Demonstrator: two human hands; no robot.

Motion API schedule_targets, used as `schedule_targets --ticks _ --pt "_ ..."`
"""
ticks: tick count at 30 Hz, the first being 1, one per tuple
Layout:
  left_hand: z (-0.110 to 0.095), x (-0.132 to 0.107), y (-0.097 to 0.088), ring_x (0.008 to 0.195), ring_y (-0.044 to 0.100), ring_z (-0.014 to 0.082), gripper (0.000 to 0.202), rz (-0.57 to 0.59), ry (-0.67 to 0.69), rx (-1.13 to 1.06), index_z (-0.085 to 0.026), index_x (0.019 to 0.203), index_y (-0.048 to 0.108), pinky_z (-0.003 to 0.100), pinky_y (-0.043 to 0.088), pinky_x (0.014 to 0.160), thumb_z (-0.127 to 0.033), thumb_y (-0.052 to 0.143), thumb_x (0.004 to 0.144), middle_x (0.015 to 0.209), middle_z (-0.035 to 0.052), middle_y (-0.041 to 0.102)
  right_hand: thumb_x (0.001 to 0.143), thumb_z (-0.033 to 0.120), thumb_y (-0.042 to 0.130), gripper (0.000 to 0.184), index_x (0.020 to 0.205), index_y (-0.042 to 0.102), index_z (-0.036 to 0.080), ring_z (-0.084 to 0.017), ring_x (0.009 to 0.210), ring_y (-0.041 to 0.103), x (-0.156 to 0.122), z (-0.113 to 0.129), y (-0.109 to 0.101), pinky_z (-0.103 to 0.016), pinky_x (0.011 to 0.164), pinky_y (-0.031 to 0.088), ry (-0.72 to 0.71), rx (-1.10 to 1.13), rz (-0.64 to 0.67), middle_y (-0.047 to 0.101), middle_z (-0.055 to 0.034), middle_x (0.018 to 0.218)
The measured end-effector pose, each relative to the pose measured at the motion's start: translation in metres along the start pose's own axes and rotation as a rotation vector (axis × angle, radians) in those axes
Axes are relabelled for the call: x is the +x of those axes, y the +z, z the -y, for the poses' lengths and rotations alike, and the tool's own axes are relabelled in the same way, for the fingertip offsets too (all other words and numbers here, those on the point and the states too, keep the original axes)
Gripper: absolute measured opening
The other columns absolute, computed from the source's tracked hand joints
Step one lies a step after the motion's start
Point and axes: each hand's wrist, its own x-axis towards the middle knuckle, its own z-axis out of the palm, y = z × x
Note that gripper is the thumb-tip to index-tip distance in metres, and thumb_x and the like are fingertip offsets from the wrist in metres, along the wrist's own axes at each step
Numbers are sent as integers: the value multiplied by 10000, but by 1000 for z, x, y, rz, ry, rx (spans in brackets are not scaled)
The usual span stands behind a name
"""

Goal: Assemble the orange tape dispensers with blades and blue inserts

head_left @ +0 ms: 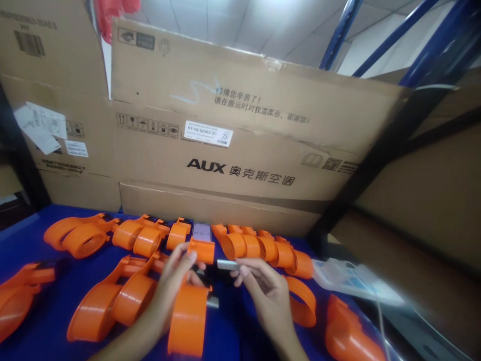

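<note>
My left hand (175, 273) is closed around an orange plastic tape dispenser (202, 250), its flat end turned to the right. My right hand (263, 286) pinches a short silver metal strip (226, 264) between thumb and fingers. The strip points left at the dispenser's end, with a small gap between them. Just below my left hand is a wide orange ring (187, 321); whether it belongs to the held dispenser I cannot tell. A second silver piece (213, 302) shows beside that ring.
More orange dispensers (88, 238) lie in rows across the blue table (22, 225), left and right of my hands. A phone (202, 231) lies at the back. Behind stands a large cardboard sheet (240, 150). A clear plastic bag (356, 281) and dark rack post (361, 165) are at the right.
</note>
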Motion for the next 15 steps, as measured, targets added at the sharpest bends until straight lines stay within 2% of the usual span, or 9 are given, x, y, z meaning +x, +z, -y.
schedule_targets --ticks 3,7,11,15 --pt "0 -4 1 478 646 138 407 -6 30 91 -246 1038 580 229 495 461 -546 719 800 776 16 724 831 391 770 221 944 702 213 -175 610 675 1 -2 2 -297 633 576 18 65 -114 736 -18 725" --pt "-1 -6 1 527 660 148 489 -5 44 177 -243 1189 562 234 507 523 -532 707 822 793 41 736 811 370 796 376 1128 654 225 -195 678 711 4 -5 6 -334 717 594 62 185 -147 752 -10 762" --pt "0 -8 2 532 654 138 524 34 40 219 -238 1250 534 222 492 527 -511 703 836 817 49 744 813 366 791 286 1029 703 200 -230 801 735 5 -5 6 -335 753 592 91 205 -131 772 -45 824" --pt "-2 -12 5 525 638 128 533 50 35 239 -211 1260 528 212 462 510 -516 681 851 835 54 745 804 355 797 267 1002 717 195 -242 836 738 5 -3 7 -325 744 583 108 192 -142 782 -55 854"
